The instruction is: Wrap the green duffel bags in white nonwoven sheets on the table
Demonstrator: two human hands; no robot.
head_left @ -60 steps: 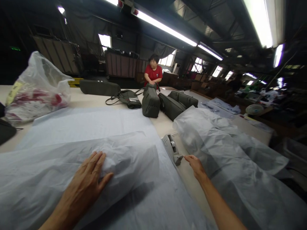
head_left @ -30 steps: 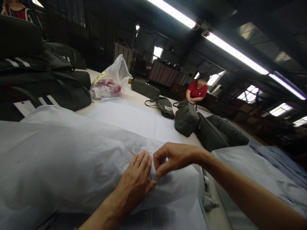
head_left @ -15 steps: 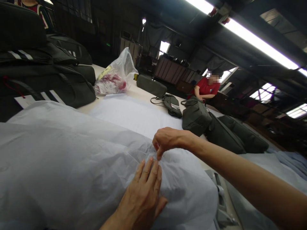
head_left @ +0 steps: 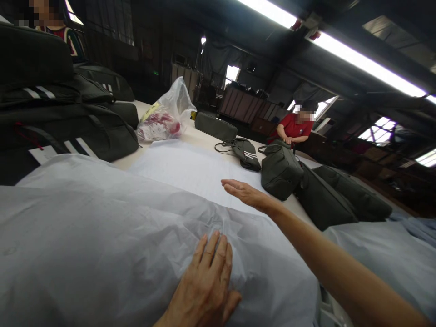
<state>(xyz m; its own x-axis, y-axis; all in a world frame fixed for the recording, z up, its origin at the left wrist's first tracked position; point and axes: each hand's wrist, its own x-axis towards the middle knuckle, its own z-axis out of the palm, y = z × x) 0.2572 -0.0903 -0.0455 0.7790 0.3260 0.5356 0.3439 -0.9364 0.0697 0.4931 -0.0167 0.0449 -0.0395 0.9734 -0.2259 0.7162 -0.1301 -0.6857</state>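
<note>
A large whitish translucent plastic bag (head_left: 112,227) fills the near part of the view, bulging over contents that I cannot make out. My left hand (head_left: 207,272) lies flat on it, fingers stretched forward and thumb out to the right. Creases gather in the plastic just beyond those fingertips. Above the bag's far edge hovers my right hand (head_left: 247,193), its fingers straight and pointing left, with nothing seen in them. Behind that hand a white sheet (head_left: 184,168) is spread on the table.
Dark bags with white stripes (head_left: 68,122) are stacked at left. A clear plastic bag with red contents (head_left: 161,122) stands on the table (head_left: 200,136). Several dark bags (head_left: 281,170) line the right side. A person in red (head_left: 294,127) works across; another person (head_left: 73,43) is at far left.
My right hand has let go of the plastic beside my left fingertips, lifted away and straightened its fingers. The left hand stays flat on the bag. The view has tipped slightly.
</note>
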